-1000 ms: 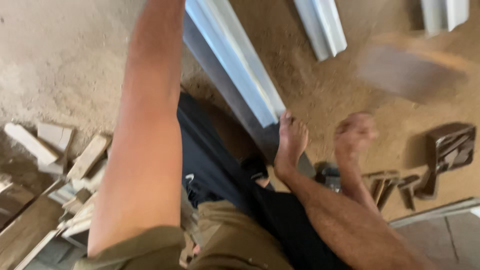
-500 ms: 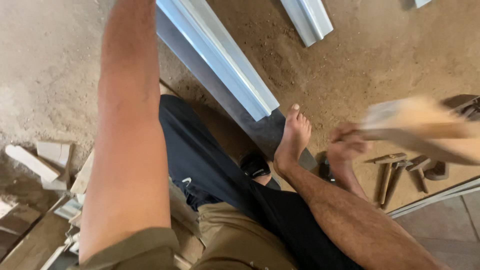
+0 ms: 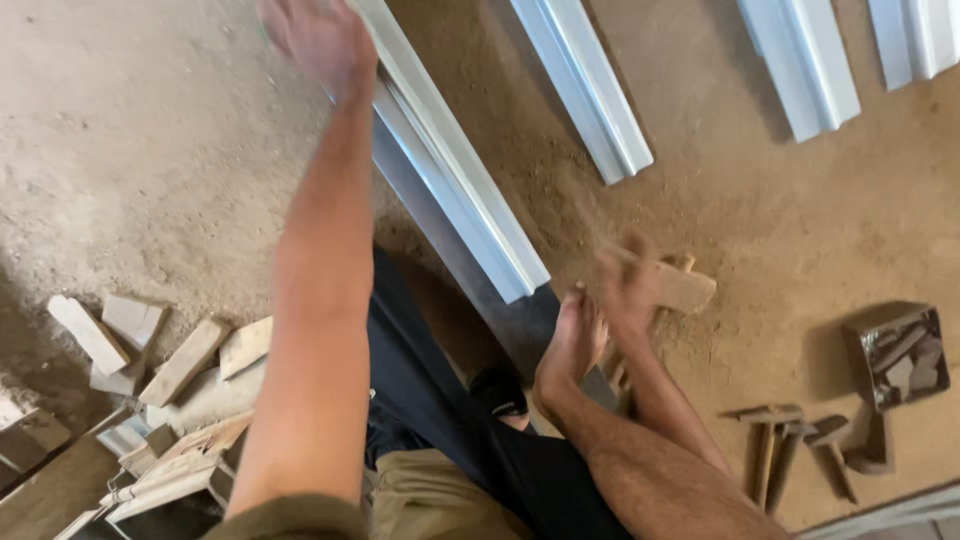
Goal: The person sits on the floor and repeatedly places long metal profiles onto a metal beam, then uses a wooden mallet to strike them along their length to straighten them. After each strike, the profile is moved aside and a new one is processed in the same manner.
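My right hand (image 3: 628, 285) is low by my bare foot (image 3: 572, 345), and its fingers (image 3: 612, 268) are closed around one end of a flat wooden block (image 3: 678, 285). The block is blurred, so I cannot see exactly how the fingers sit on it; its far end sticks out to the right of them, just above the sandy floor (image 3: 780, 230).

My left hand (image 3: 318, 40) is stretched far forward over the near end of a long white metal profile (image 3: 450, 190). It is blurred too, and I cannot tell if its fingers are open or closed, or if they touch the profile.

I judge the work is in its middle part: the block is in hand but not placed anywhere. Beyond the right fingers lie more profiles (image 3: 585, 90); right of them, hammers (image 3: 775, 440) and a small box of pieces (image 3: 900, 355). Wood scraps (image 3: 150, 350) lie well left of my arm.
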